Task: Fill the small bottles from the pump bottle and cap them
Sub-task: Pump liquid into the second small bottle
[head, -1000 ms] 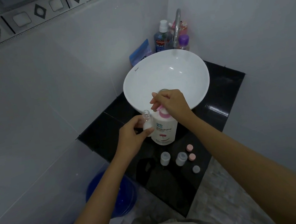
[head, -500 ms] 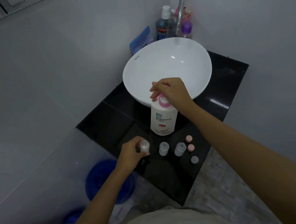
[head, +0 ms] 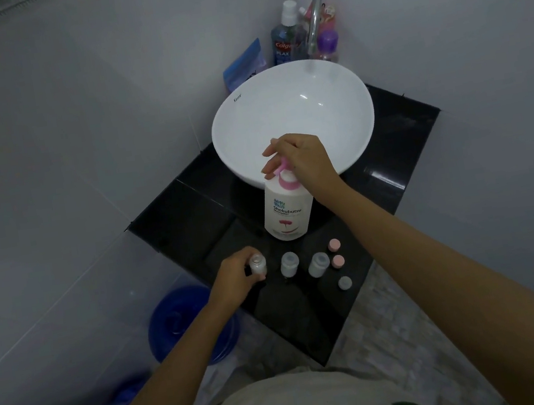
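Left hand grips small bottle (uncapped).

sink on table at 12 | pump bottle centre | small bottles at 6 | caps at 5

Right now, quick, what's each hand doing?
Left hand: grips a small uncapped bottle standing on the counter.
Right hand: fingers curled over the pump bottle's pink pump head.
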{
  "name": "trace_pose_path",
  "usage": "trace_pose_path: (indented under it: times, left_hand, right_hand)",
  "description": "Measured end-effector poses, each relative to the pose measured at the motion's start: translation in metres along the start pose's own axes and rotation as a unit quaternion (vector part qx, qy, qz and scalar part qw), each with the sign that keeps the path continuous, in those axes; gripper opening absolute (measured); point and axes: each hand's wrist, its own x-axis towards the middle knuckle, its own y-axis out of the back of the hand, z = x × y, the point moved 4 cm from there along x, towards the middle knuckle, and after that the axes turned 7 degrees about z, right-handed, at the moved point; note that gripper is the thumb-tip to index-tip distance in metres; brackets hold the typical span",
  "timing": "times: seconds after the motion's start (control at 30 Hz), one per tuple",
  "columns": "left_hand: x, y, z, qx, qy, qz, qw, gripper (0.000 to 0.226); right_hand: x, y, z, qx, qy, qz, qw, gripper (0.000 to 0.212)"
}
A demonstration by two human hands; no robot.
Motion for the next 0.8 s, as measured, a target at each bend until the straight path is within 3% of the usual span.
trace_pose_path:
  times: [0.17, 0.27, 0.37, 0.57, 0.8]
  left_hand:
    - [0.002, -0.002, -0.001, 0.005, -0.002, 0.002, 1.000, 0.044]
    - [0.002, -0.001, -0.002, 0.022, 0.011, 0.007, 1.000, 0.070]
    - [0.005, 0.004, 0.013, 0.087, -0.055, 0.049, 0.993, 0.081]
    - [0.011, -0.011, 0.052, 0.232, -0.181, 0.011, 0.956, 0.070]
    - [0.013, -0.018, 0.062, 0.268, -0.191, -0.007, 0.944, 0.030]
  right_hand:
    - [0.001, 0.000, 0.001, 0.007, 0.004, -0.005, 1.000, 0.029]
    - [0.002, -0.001, 0.002, 0.008, 0.005, -0.007, 1.000, 0.029]
    - [0.003, 0.000, 0.003, 0.004, 0.007, -0.007, 1.000, 0.029]
    - [0.003, 0.000, 0.003, 0.001, 0.017, -0.007, 1.000, 0.030]
    - [0.005, 0.000, 0.005, 0.002, 0.014, -0.008, 1.000, 0.029]
